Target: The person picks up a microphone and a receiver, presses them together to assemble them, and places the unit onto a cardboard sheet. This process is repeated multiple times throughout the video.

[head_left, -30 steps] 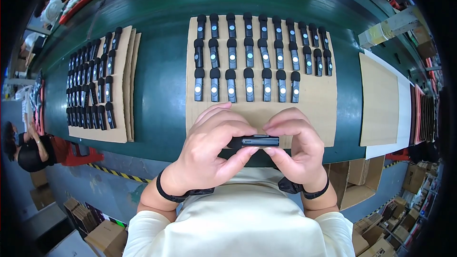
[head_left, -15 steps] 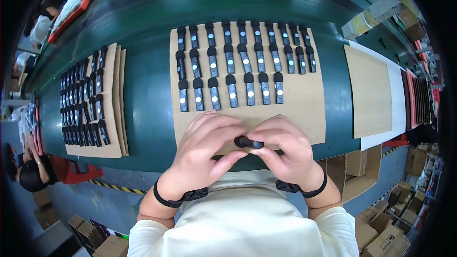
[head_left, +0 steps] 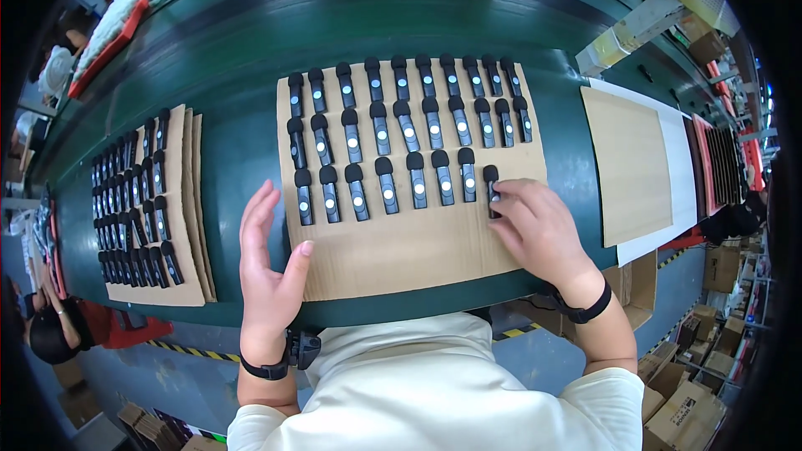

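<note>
My right hand (head_left: 535, 221) pinches a small black microphone (head_left: 493, 188) with a foam tip at the right end of the third row. The microphone is against the cardboard sheet (head_left: 401, 255), its foam end pointing away from me; my fingers hide part of its body. Several like microphones (head_left: 415, 179) lie in three rows on the same sheet, most with a pale round spot on the body. My left hand (head_left: 271, 271) is raised at the sheet's left front edge, fingers spread, holding nothing.
At the left, stacked cardboard sheets (head_left: 194, 271) carry more rows of microphones. A bare cardboard sheet (head_left: 626, 167) lies on a white one at the right. The green table (head_left: 238, 167) ends just before my body. Far left, a person (head_left: 63, 330) sits near the table.
My hands have parted. The right hand has carried the microphone out to the end of the third row, and the left has let go and swung left, its fingers opening.
</note>
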Demonstrator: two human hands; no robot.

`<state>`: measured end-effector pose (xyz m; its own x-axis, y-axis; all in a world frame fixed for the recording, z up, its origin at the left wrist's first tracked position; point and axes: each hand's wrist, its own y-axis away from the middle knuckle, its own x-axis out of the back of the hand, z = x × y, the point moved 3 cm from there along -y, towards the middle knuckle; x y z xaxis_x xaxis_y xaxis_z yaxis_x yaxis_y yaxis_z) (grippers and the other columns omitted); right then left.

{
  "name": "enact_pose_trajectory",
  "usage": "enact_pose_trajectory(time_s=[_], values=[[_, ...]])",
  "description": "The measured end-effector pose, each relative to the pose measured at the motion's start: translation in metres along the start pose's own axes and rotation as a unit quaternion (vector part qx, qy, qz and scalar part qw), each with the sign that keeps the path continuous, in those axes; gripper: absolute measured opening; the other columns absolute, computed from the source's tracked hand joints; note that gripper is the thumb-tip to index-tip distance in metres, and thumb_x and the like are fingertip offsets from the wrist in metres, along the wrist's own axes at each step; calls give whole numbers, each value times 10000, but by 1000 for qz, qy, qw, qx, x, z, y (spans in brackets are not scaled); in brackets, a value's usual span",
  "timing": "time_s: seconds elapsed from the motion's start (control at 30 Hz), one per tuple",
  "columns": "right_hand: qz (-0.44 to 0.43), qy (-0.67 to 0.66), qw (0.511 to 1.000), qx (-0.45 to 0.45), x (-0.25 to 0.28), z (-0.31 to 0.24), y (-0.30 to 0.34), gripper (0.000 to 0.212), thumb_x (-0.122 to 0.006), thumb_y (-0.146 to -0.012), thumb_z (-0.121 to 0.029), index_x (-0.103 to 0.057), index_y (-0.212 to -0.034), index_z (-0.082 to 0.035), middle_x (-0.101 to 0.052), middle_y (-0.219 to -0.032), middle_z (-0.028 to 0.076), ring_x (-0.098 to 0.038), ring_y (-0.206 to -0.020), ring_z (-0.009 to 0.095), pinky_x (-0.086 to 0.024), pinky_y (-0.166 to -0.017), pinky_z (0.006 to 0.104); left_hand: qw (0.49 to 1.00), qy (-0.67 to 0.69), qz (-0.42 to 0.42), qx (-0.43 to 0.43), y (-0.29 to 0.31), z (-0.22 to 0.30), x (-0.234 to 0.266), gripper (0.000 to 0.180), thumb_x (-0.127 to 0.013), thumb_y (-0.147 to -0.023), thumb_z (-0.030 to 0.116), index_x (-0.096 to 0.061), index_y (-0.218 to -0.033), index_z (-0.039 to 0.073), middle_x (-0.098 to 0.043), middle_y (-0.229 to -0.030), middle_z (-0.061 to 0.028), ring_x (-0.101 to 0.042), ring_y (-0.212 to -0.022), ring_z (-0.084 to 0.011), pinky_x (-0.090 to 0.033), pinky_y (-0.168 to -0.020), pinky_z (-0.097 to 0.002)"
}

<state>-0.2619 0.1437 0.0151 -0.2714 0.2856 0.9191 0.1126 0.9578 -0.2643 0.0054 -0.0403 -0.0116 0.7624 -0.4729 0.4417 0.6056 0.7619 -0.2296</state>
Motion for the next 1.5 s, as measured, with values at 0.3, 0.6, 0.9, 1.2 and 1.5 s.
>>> enact_pose_trajectory(time_s=[0.3,0.6,0.9,1.2,1.5], values=[[2,35,999,-22,-6,11,-7,262,-724,-732,-43,-637,-979,-52,-611,-1117,106,-615,-992,297,-513,-814,387,994,58,-47,77,1,-12,-8,713,-608,-861,24,-256,-1480,4,-257,-1542,-178,-304,-1414,-297,-278,-1145,-415],[16,-13,999,-36,9,16,-7,314,-727,-743,-54,-631,-1042,-65,-592,-1163,110,-609,-1017,308,-512,-841,387,990,93,-55,89,-3,-16,-13,718,-572,-851,-19,-242,-1489,-9,-282,-1530,-173,-306,-1416,-285,-266,-1148,-415],[53,12,990,-129,53,66,9,290,-700,-775,-15,-617,-1052,-45,-587,-1165,129,-598,-1036,326,-510,-844,368,990,98,-51,85,-4,-23,-11,692,-578,-869,31,-258,-1481,-8,-301,-1520,-176,-324,-1406,-304,-281,-1137,-433],[88,-90,959,-255,60,179,28,223,-676,-842,-44,-623,-1057,-20,-628,-1105,97,-630,-959,208,-513,-805,313,998,7,-5,64,13,-33,9,602,-548,-933,181,-305,-1442,-31,-333,-1504,-188,-342,-1394,-329,-308,-1115,-435],[136,15,919,-370,80,337,1,252,-651,-866,-153,-637,-1063,5,-662,-1046,170,-653,-941,281,-517,-836,366,965,-252,-59,43,49,-30,27,619,-409,-996,389,-317,-1445,-27,-372,-1484,-207,-325,-1401,-358,-219,-1156,-461]])
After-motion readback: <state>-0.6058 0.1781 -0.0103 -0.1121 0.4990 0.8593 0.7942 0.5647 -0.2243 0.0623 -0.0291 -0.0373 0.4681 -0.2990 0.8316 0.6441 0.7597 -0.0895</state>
